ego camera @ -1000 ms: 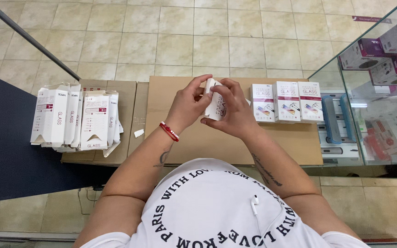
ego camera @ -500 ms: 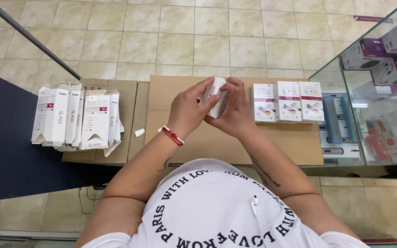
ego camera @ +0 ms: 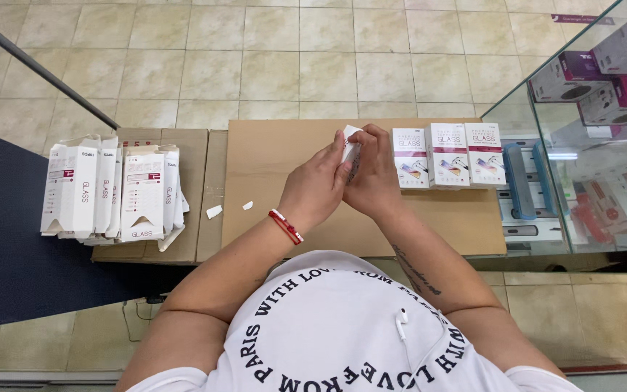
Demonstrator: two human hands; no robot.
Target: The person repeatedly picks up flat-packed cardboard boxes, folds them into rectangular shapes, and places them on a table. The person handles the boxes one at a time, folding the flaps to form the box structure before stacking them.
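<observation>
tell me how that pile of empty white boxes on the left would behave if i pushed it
The pile of empty white boxes would probably slide easily and scatter: they look like thin card, with end flaps hanging open. Likely light and a bit floppy, since several look flattened. They overlap loosely on the cardboard sheet near its edge, so some might slip off.

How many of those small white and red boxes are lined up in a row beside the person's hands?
3. The three boxes stand side by side on the cardboard sheet, just beside the right hand: the nearest, the middle and the farthest by the glass case. Another similar box is in the hands.
</observation>
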